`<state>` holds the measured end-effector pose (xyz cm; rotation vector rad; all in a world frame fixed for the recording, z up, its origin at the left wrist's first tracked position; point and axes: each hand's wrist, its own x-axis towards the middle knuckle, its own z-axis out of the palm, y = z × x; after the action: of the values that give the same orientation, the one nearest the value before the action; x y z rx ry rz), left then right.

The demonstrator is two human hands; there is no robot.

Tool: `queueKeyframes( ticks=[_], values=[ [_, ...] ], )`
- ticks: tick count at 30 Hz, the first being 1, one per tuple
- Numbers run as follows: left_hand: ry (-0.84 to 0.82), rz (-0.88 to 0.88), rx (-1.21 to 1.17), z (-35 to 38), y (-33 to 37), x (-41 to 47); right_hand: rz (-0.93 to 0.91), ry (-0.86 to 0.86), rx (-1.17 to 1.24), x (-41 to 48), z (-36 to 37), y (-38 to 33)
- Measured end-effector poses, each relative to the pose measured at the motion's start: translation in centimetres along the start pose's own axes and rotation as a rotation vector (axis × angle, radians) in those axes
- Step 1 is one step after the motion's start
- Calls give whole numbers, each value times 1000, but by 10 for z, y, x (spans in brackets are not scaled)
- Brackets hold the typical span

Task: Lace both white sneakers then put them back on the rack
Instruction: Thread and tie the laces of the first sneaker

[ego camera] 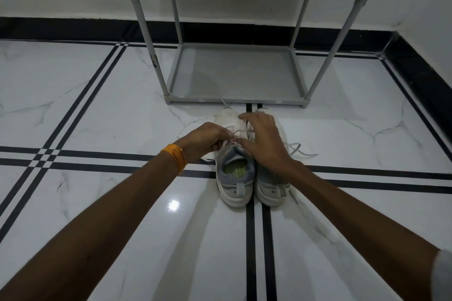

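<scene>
Two white sneakers with grey heels stand side by side on the floor, toes toward the rack. The left sneaker [235,178] shows its open collar and a greenish insole. My left hand [208,139] pinches its white lace [226,143] near the top eyelets. My right hand [263,140] hovers over the tongue with fingers spread, thumb touching the lace, and it hides most of the right sneaker [271,193]. A loose lace end [302,151] from the right sneaker lies on the floor to the right.
A grey two-shelf shoe rack [234,100] stands just beyond the sneakers, both shelves bare. The floor is glossy white marble with black stripes. A black skirting runs along the white walls behind and to the right. An orange thread band circles my left wrist.
</scene>
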<state>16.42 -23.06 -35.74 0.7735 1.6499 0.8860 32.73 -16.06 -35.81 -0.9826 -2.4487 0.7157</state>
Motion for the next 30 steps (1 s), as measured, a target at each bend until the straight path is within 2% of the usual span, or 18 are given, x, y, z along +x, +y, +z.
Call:
queueKeyframes(
  ticks=[3,6,11,14,21,23,26,28,30],
  values=[
    [-4,-23,-81,-1,-4,2,-64,79,-3,-1,-11,-5],
    [-42,-21,-86,-1,-4,0,-69,-34,-4,-1,-11,-9],
    [-1,-14,-61,0,2,-5,-26,-51,47,4,-11,-12],
    [7,-8,-77,-2,3,-5,-16,-90,-17,7,-11,-14],
    [181,83,-63,-19,-20,-9,26,-202,-226,-8,-24,21],
    [255,186,145,-16,-30,-9,34,-213,-237,-14,-20,24],
    [407,460,647,-10,-35,-8,90,-154,-141,-12,-13,16],
    [454,564,773,-11,-35,-7,169,-118,-40,-8,-13,14],
    [508,595,820,-9,-35,-6,206,-112,-10,-4,-13,12]
  ],
)
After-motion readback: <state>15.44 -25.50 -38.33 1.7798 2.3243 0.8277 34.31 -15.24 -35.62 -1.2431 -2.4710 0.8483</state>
